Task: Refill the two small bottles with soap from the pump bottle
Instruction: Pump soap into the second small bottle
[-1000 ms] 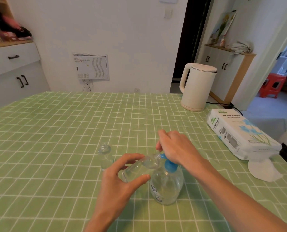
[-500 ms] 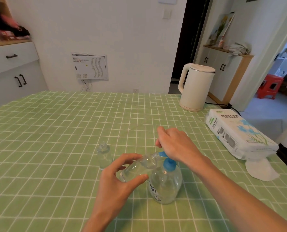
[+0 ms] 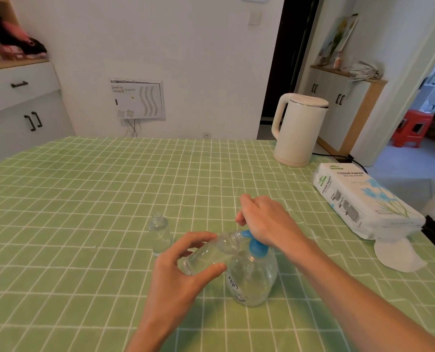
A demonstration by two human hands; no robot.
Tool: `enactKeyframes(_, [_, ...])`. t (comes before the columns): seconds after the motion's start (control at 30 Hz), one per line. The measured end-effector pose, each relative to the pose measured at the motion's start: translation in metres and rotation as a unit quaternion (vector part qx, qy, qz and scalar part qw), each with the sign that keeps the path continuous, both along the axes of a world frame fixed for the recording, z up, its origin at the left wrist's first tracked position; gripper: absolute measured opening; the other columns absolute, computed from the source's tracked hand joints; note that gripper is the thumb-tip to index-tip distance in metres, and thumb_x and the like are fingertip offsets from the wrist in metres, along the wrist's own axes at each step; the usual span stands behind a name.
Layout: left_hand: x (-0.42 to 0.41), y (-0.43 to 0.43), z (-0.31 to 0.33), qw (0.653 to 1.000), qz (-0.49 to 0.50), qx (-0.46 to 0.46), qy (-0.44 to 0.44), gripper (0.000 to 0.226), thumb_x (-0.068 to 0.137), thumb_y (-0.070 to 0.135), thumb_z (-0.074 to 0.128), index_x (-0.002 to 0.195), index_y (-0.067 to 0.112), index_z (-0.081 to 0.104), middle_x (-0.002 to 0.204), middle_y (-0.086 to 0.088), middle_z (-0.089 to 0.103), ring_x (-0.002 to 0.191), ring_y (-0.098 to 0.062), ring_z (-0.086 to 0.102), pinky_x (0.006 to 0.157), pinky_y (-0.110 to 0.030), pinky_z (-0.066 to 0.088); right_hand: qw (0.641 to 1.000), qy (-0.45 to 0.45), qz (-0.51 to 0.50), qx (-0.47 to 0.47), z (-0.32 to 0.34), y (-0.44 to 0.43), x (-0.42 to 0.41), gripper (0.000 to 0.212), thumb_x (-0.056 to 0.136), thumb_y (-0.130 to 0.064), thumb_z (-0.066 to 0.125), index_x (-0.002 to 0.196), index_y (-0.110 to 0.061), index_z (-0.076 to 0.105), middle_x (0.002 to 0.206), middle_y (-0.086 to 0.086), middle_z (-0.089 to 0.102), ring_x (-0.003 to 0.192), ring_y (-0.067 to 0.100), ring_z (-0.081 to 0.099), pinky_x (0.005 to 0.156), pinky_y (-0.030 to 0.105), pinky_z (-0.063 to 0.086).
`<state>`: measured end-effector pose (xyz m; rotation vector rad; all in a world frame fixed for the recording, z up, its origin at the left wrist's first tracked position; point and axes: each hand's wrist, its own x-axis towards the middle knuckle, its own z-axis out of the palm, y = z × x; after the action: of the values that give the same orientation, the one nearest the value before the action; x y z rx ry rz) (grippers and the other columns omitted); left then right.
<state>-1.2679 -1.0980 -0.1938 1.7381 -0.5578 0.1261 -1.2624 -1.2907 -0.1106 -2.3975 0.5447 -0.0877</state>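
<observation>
- Pump bottle [image 3: 252,283], rounded clear plastic, stands on the green checked tablecloth [image 3: 84,199]; right hand [image 3: 267,219] curls over its blue pump head [image 3: 256,247].
- Left hand [image 3: 183,278] pinches a clear tilted small bottle [image 3: 206,254], its neck at the spout.
- Second small bottle [image 3: 159,235] stands upright, just left.

Small bottle [image 3: 206,255] (tilted) at pump bottle [image 3: 252,278]

The pump bottle [image 3: 252,280] stands near the front of the worktop [image 3: 84,199], the right grip [image 3: 267,219] atop its pump. Touching its left side, the tilted small bottle [image 3: 206,255] sits in the left grip [image 3: 178,278]. The upright small bottle [image 3: 159,235] stands further left. Back right is the kettle [image 3: 297,130]; before it the tissue pack [image 3: 363,199], then a loose tissue [image 3: 396,255]
</observation>
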Motion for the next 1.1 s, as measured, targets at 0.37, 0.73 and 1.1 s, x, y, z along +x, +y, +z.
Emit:
enactKeyframes(0.37, [0.000,0.000,0.001,1.000,0.003,-0.003,0.001,0.044,0.065,0.048,0.084,0.107,0.048,0.073,0.110,0.025,0.078,0.108,-0.003,0.071,0.090,-0.026,0.045,1.000,-0.017,-0.005,-0.007,-0.001,-0.001,0.002,0.061,0.105,-0.041,0.028,0.094,-0.009,0.079,0.102,0.008,0.080,0.099,0.030,0.074,0.099,0.049,0.056])
enactKeyframes(0.73, [0.000,0.002,0.001,1.000,0.002,-0.005,0.003,0.044,0.065,0.047,0.084,0.108,0.048,0.074,0.110,0.024,0.078,0.108,-0.005,0.071,0.090,-0.027,0.046,1.000,-0.010,0.003,-0.027,0.002,0.001,0.001,0.064,0.108,-0.042,0.026,0.101,-0.005,0.078,0.106,0.009,0.081,0.102,0.030,0.074,0.101,0.049,0.055])
enactKeyframes(1.1, [0.002,0.001,0.000,1.000,0.005,-0.004,0.007,0.043,0.065,0.047,0.084,0.107,0.048,0.073,0.110,0.023,0.078,0.108,-0.006,0.072,0.091,-0.028,0.046,1.000,-0.005,0.001,-0.027,-0.001,0.002,0.001,0.058,0.106,-0.039,0.031,0.096,-0.007,0.078,0.105,0.009,0.080,0.102,0.031,0.073,0.100,0.050,0.054])
